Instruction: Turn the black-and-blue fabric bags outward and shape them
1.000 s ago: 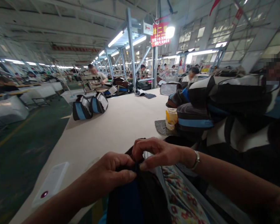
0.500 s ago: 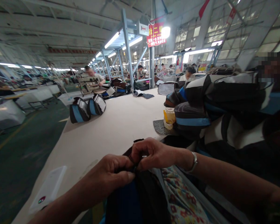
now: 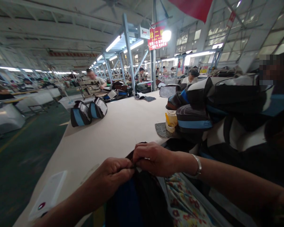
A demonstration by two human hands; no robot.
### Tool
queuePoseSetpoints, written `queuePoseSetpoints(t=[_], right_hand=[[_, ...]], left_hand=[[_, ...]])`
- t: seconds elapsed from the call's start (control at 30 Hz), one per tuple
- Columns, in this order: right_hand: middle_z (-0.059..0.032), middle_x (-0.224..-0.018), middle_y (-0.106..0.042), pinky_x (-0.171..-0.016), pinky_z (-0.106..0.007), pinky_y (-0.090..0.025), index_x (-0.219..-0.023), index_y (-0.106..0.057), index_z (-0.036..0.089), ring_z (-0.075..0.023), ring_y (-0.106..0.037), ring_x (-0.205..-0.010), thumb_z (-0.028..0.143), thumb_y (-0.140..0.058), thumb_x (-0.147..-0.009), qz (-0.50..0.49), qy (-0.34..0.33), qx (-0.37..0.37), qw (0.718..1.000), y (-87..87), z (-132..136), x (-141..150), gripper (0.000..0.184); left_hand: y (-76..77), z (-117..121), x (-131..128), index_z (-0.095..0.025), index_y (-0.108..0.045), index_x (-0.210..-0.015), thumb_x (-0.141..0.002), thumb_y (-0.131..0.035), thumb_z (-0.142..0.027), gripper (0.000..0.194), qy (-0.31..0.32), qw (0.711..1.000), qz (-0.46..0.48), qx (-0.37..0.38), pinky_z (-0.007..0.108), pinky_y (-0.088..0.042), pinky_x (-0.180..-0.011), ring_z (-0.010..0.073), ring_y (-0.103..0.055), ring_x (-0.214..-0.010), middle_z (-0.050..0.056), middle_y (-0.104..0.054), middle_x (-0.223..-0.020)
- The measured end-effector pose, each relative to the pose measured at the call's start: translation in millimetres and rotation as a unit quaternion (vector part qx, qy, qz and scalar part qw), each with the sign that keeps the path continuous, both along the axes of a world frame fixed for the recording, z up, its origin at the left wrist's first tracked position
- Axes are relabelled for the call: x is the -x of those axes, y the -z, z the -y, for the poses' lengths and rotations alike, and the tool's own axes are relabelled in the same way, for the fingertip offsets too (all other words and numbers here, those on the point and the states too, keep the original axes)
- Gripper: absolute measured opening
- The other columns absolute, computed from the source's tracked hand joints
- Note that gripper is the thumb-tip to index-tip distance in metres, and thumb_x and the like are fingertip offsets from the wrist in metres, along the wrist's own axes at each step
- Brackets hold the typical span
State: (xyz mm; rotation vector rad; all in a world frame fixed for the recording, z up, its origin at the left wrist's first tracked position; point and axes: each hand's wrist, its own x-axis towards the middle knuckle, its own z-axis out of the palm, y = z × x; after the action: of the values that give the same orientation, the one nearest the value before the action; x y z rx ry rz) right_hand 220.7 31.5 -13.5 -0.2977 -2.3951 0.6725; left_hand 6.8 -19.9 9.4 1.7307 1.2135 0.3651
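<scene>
The upper edge of a black-and-blue bag (image 3: 126, 201) is grasped by both hands, pinched between curled fingers and thumb, with the left hand (image 3: 111, 175) and the right hand (image 3: 155, 159) closed on it side by side, just touching at the fingertips. What exactly is pinched at that edge is hidden by the fingers. A metal bangle (image 3: 197, 166) is worn on the right wrist. The bag is held upright at the near edge of the table (image 3: 104, 142), its body hanging below the hands, and a floral cloth (image 3: 186, 201) is seen just beside it on the right.

A flat white case (image 3: 48, 195) with a small round mark is lying on the table near the left forearm. Farther along, a jar (image 3: 171, 121) with yellow contents is set on a dark mat (image 3: 161, 130), next to a tall pile of black, white and blue bags (image 3: 227, 107) heaped on the right. Two smaller blue-and-white bags (image 3: 87, 113) are placed upright on the table, well apart from the hands.

Beyond them, a co-worker (image 3: 190, 77) and another (image 3: 93, 77) are seen at further benches, under strip lights (image 3: 113, 43) and a red banner (image 3: 157, 38).
</scene>
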Motion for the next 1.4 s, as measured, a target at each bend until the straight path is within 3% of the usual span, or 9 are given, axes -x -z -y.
queuePoseSetpoints(t=[0.17, 0.33, 0.43, 0.6, 0.77, 0.97, 1.1, 1.23, 1.4], right_hand=[[-0.0087, -0.098, -0.056, -0.073, -0.029, -0.043, -0.1, -0.05, 0.017, -0.0165, -0.051, -0.083, 0.014, -0.044, -0.092, 0.053, 0.004, -0.044, 0.998, 9.5, -1.6, 0.0, 0.01], [-0.0036, -0.085, -0.054, -0.074, -0.029, -0.041, -0.089, -0.049, 0.017, -0.0145, -0.048, -0.077, 0.022, -0.042, -0.096, 0.011, 0.01, 0.047, 0.999, 9.9, 2.4, 4.4, 0.011], [-0.001, -0.08, -0.052, -0.069, -0.027, -0.039, -0.087, -0.051, 0.016, -0.0127, -0.046, -0.073, 0.024, -0.045, -0.094, 0.008, -0.007, 0.154, 0.988, 4.6, 3.8, 6.1, 0.012], [0.0017, -0.079, -0.049, -0.068, -0.025, -0.035, -0.087, -0.055, 0.014, -0.0106, -0.042, -0.074, 0.037, -0.054, -0.093, -0.004, -0.054, 0.359, 0.932, -0.5, 5.2, 5.2, 0.024], [0.0047, -0.074, -0.051, -0.058, -0.023, -0.031, -0.09, -0.058, 0.013, -0.0082, -0.042, -0.065, 0.033, -0.072, -0.08, 0.003, -0.051, 0.407, 0.912, 3.7, 6.8, 4.7, 0.027], [0.0032, -0.077, -0.057, -0.066, -0.022, -0.038, -0.089, -0.059, 0.012, -0.008, -0.048, -0.069, 0.022, -0.073, -0.077, -0.05, -0.11, 0.454, 0.883, 11.3, 2.1, 3.5, 0.021], [0.0015, -0.077, -0.058, -0.066, -0.023, -0.041, -0.088, -0.06, 0.012, -0.0095, -0.05, -0.069, 0.026, -0.069, -0.081, -0.035, -0.074, 0.369, 0.926, 10.7, 3.6, 0.7, 0.018], [-0.003, -0.081, -0.061, -0.068, -0.026, -0.043, -0.085, -0.058, 0.015, -0.0131, -0.055, -0.073, 0.018, -0.06, -0.085, -0.058, 0.006, 0.109, 0.992, 11.6, 15.8, -1.8, 0.004], [-0.0087, -0.091, -0.062, -0.071, -0.029, -0.044, -0.092, -0.056, 0.015, -0.0164, -0.054, -0.079, 0.014, -0.048, -0.089, -0.024, 0.032, -0.162, 0.986, 15.5, 32.8, -9.0, 0.009]], left_hand=[[-0.7, 3.5, 3.7, -0.015, -0.054, -0.074, -0.09, -0.045, -0.045, 0.035, -0.001, 0.999, -0.024, -0.033, 0.024, -0.03, -0.056, 0.0113, -0.037, -0.061, -0.004, -0.039, -0.065], [-2.8, 10.0, 3.3, -0.017, -0.054, -0.074, -0.097, -0.034, -0.041, 0.038, 0.045, 0.974, -0.124, -0.187, 0.026, -0.035, -0.062, 0.0143, -0.046, -0.065, 0.0, -0.052, -0.069], [-0.2, 12.6, 4.9, -0.018, -0.054, -0.077, -0.098, -0.031, -0.037, 0.036, 0.067, 0.956, -0.164, -0.232, 0.027, -0.035, -0.064, 0.0144, -0.047, -0.065, 0.001, -0.055, -0.072], [-0.4, 13.7, 3.3, -0.019, -0.05, -0.073, -0.099, -0.033, -0.036, 0.036, 0.05, 0.974, -0.104, -0.195, 0.026, -0.035, -0.065, 0.0127, -0.048, -0.066, -0.002, -0.052, -0.069], [-1.2, 11.8, -0.2, -0.018, -0.051, -0.072, -0.098, -0.034, -0.04, 0.038, 0.019, 0.991, -0.043, -0.123, 0.023, -0.036, -0.063, 0.0117, -0.047, -0.066, -0.003, -0.05, -0.069], [5.2, 8.6, 5.8, -0.017, -0.047, -0.07, -0.094, -0.044, -0.051, 0.042, 0.002, 0.999, -0.011, -0.045, 0.024, -0.029, -0.055, 0.0103, -0.034, -0.063, -0.004, -0.036, -0.067], [1.2, 10.1, 0.0, -0.016, -0.052, -0.071, -0.091, -0.05, -0.046, 0.036, 0.021, 0.997, -0.043, -0.066, 0.024, -0.028, -0.056, 0.0103, -0.033, -0.062, -0.004, -0.035, -0.066], [1.2, 14.9, -5.7, -0.016, -0.057, -0.07, -0.092, -0.048, -0.04, 0.034, 0.032, 0.987, -0.074, -0.139, 0.024, -0.03, -0.057, 0.0114, -0.042, -0.062, -0.003, -0.044, -0.065], [2.1, 20.8, -2.4, -0.018, -0.067, -0.081, -0.093, -0.05, -0.038, 0.029, 0.042, 0.987, -0.065, -0.142, 0.024, -0.038, -0.066, 0.014, -0.056, -0.072, -0.001, -0.063, -0.074]])
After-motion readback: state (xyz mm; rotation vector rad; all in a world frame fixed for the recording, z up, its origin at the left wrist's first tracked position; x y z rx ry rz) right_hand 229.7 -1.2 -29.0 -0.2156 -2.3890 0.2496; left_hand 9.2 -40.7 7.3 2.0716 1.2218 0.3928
